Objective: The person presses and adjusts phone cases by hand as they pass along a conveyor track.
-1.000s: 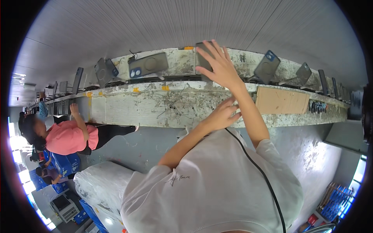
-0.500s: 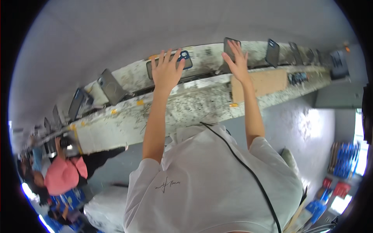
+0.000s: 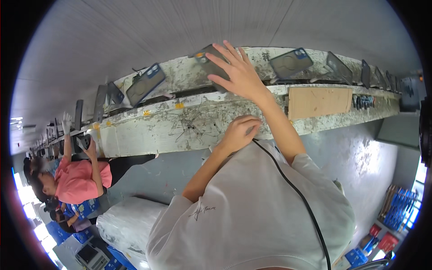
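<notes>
My right hand [image 3: 240, 74] is raised over the far side of the bench, open with fingers spread. Just behind its fingers stands a dark phone case [image 3: 208, 63], partly hidden and blurred; whether they touch I cannot tell. My left hand [image 3: 242, 132] is drawn back close to my chest, its fingers curled together near a black cable [image 3: 288, 191]. Anything inside that curl is hidden. To the right of my right hand leans a phone case with a blue rim [image 3: 291, 64]. On the left another blue-rimmed phone case [image 3: 146, 84] tilts on the line.
The long, stained white bench [image 3: 130, 130] bears a brown board [image 3: 319, 101] and small dark parts [image 3: 363, 101]. More phone cases [image 3: 339, 67] stand along the slotted line. A person in a pink top [image 3: 85, 180] works at left. A wrapped white bundle [image 3: 130, 225] lies behind the bench.
My left hand has come back from a phone case to my chest and curled. My right hand has moved left, still spread. The view has shifted, and cases appear at different places along the line.
</notes>
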A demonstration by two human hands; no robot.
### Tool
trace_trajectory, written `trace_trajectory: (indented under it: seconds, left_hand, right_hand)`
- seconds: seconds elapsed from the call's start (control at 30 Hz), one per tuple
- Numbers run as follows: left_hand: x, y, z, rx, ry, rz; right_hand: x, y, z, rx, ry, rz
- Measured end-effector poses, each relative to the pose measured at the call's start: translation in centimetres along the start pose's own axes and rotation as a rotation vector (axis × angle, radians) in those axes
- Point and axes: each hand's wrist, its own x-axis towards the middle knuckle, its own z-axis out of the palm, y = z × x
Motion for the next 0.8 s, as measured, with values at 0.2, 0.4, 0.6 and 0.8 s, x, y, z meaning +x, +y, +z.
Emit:
trace_trajectory:
  seconds: [0.2,0.4,0.6,0.8]
  left_hand:
    - [1.8,1.0,-10.0,0.242,0.510,0.052]
    - [10.1,-2.8,-14.5,0.950,0.407,0.074]
    - [13.9,-2.8,-6.2,1.001,0.120,0.124]
    - [11.8,2.8,-1.8,0.660,-0.199,0.210]
  right_hand:
    - [-1.9,6.2,2.0,-0.176,-0.117,0.182]
    - [-6.5,11.8,-5.0,0.115,-0.073,0.406]
    - [-8.7,11.5,-10.3,0.499,0.418,0.467]
    - [-4.4,2.1,-5.7,0.791,0.378,0.262]
